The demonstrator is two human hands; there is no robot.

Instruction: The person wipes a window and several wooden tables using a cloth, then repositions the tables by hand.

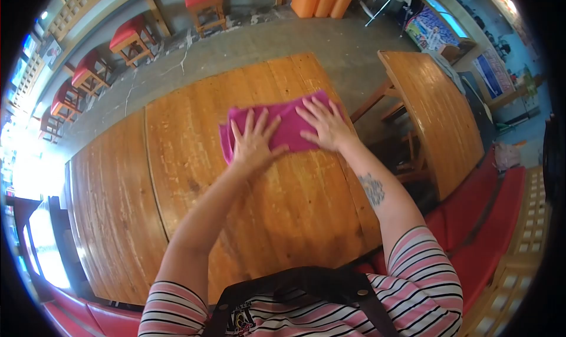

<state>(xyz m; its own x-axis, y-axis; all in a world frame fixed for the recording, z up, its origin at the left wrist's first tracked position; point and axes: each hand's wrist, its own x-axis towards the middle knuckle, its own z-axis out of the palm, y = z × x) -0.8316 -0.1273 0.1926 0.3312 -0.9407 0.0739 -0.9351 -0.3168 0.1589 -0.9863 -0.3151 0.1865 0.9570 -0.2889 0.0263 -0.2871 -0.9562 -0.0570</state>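
Note:
A folded magenta cloth (pixel 290 126) lies flat on the wooden table (pixel 194 201), close to its right-hand edge. My left hand (pixel 253 142) rests on the cloth's left part, palm down with fingers spread. On the right part of the same cloth, my right hand (pixel 326 125) is also laid flat, fingers apart. Both hands press on the cloth from above rather than gripping it. Some of the cloth's near edge is hidden under the hands.
A second wooden table (pixel 436 113) stands to the right across a gap. Red benches (pixel 471 219) run along the near right side. Several red-topped stools (pixel 131 33) line the far wall, with orange jerrycans (pixel 318 0) at the back.

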